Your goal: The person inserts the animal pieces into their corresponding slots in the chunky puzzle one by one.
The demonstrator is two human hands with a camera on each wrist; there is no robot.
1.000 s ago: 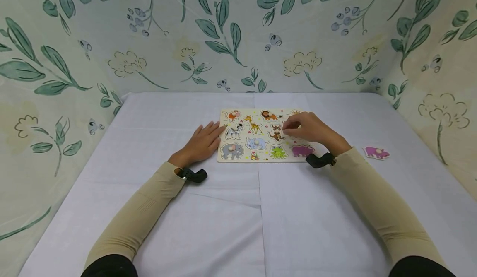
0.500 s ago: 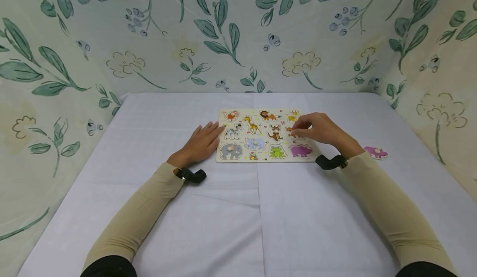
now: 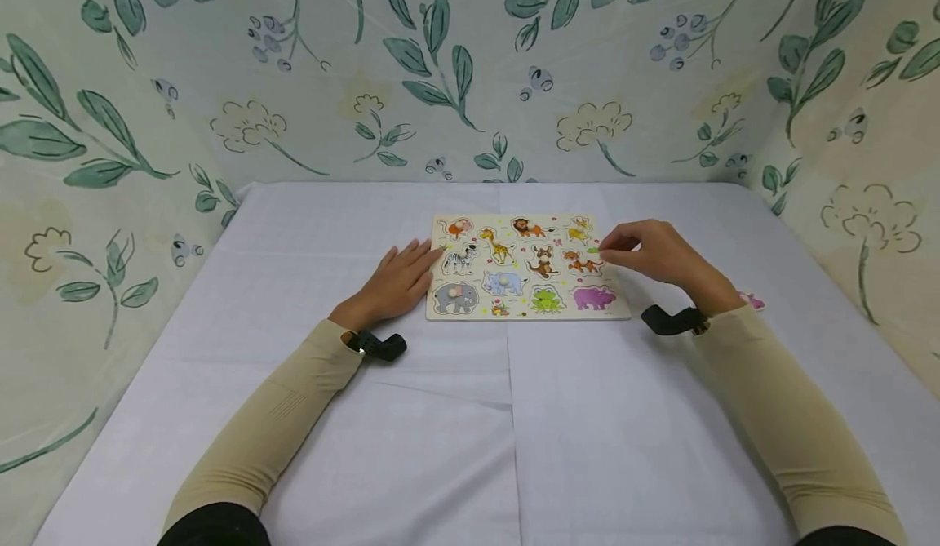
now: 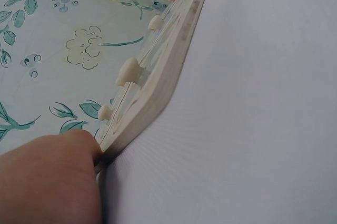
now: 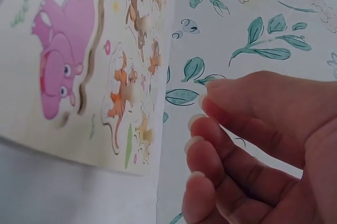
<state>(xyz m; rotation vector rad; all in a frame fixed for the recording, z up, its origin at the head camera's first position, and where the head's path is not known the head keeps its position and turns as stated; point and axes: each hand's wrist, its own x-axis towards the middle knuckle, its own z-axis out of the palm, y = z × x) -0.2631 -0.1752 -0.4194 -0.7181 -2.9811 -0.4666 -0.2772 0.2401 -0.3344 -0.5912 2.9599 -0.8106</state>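
Observation:
A wooden animal peg puzzle board lies on the table. My left hand rests flat beside its left edge, fingertips reaching onto the rim. Just off the right edge hovers my right hand, loosely curled; in the right wrist view a gap shows between thumb and fingers, with nothing held. Nearest to it is the tiger piece, seated in the board with its knob. The hippo recess is without its piece, showing a printed purple hippo. On the table to the right lies the hippo piece, mostly hidden behind my right wrist.
A white cloth with creases covers the table. Floral fabric hangs behind it and at both sides. Small pale knobs stand up from the board's pieces. Each wrist wears a black band.
My right hand has drawn back to the right, from the kangaroo piece past the tiger piece and off the board. Its sleeve now covers most of the hippo piece. My left hand stays put.

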